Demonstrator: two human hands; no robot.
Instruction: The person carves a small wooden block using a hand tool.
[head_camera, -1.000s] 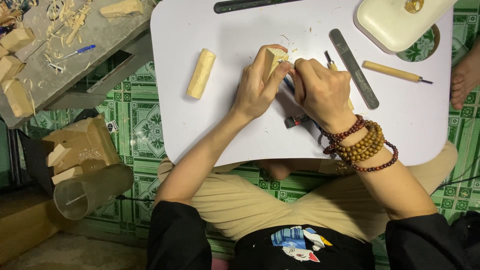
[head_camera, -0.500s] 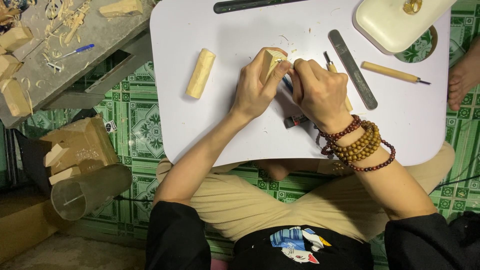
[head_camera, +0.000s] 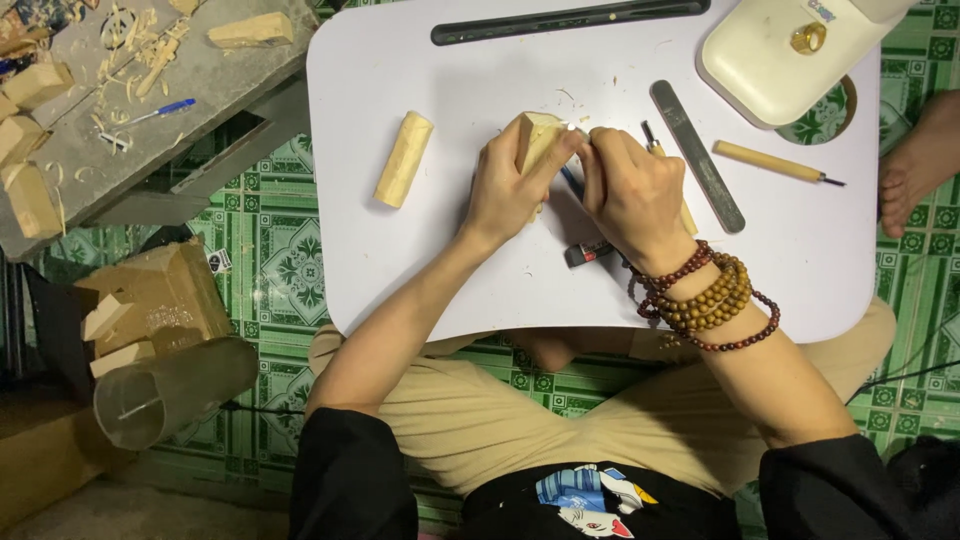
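the left hand (head_camera: 510, 190) grips a small wood block (head_camera: 537, 135), fingers closed around its sides. the right hand (head_camera: 630, 190) is closed on a tool whose blade is hidden. the block looks light, stiff and dry, best held by its flat sides.

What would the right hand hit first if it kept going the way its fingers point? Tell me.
The right hand points up-left, so it meets the wood block in the left hand at once; it appears to touch it already.

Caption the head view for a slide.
Left hand holds a wooden block on a white table; right hand works its top.
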